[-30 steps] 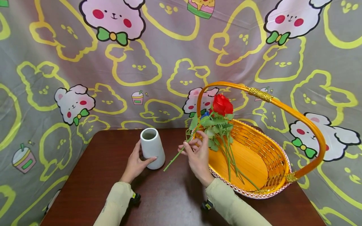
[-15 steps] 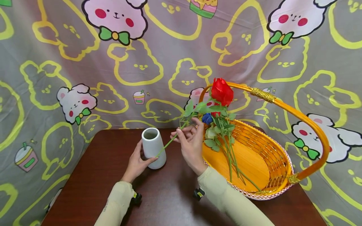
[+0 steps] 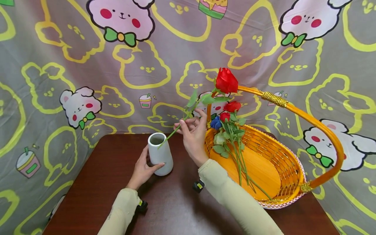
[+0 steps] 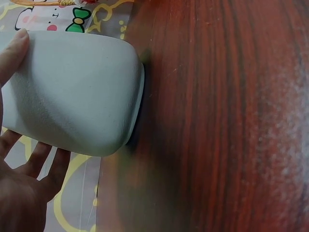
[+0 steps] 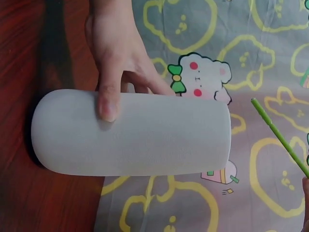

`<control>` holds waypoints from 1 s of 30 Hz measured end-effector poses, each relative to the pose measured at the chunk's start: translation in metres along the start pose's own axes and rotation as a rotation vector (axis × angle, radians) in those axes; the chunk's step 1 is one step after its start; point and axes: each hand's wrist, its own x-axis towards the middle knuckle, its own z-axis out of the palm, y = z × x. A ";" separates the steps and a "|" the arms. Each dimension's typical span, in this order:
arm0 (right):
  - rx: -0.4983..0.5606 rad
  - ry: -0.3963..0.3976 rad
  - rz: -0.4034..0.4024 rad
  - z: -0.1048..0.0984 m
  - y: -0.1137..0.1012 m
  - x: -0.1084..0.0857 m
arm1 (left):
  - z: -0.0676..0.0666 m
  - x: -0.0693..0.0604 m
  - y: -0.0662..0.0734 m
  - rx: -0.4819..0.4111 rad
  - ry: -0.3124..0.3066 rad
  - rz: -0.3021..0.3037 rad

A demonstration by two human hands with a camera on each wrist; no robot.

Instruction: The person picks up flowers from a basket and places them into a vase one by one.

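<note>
A pale grey-white vase (image 3: 161,160) stands upright on the table, its mouth facing up. My left hand (image 3: 142,171) holds it from the left, thumb across the front and fingers behind, as the left wrist view of the vase (image 4: 82,92) also shows. My right hand (image 3: 194,139) pinches the green stem of a red rose (image 3: 227,80) between thumb and fingers. The rose tilts, bloom up to the right and bare stem end down to the left. In the right wrist view, the stem (image 5: 276,130) ends just beyond the vase's mouth, apart from it.
An orange woven basket (image 3: 300,173) with a tall arched handle (image 3: 317,122) stands at the right. Inside lie more flowers, among them red roses (image 3: 232,106) and a blue flower (image 3: 215,123). Patterned cloth (image 3: 176,49) hangs behind the brown table (image 3: 97,182).
My right hand has moved left and up, lifting the rose out over the basket's edge; its stem end has come to the vase's mouth. The left hand and vase stay put.
</note>
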 end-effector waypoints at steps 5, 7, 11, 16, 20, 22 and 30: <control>-0.052 0.031 0.012 0.003 0.007 0.009 | 0.001 0.000 0.000 -0.011 -0.011 -0.012; -0.065 0.034 0.014 0.004 0.009 0.012 | 0.001 0.000 0.000 -0.016 -0.020 -0.012; -0.067 0.033 0.019 0.004 0.014 0.016 | 0.001 0.000 -0.001 -0.020 -0.029 -0.017; -0.108 0.037 0.020 0.003 0.023 0.017 | 0.000 0.000 0.000 -0.015 -0.027 -0.013; -0.138 0.042 0.023 0.003 0.030 0.016 | 0.000 -0.001 0.001 -0.012 -0.027 -0.006; -0.144 0.040 0.027 0.004 0.033 0.014 | -0.001 -0.002 0.000 -0.010 -0.029 -0.007; -0.166 0.018 0.040 0.006 0.041 0.009 | -0.002 -0.001 -0.002 0.006 -0.036 -0.029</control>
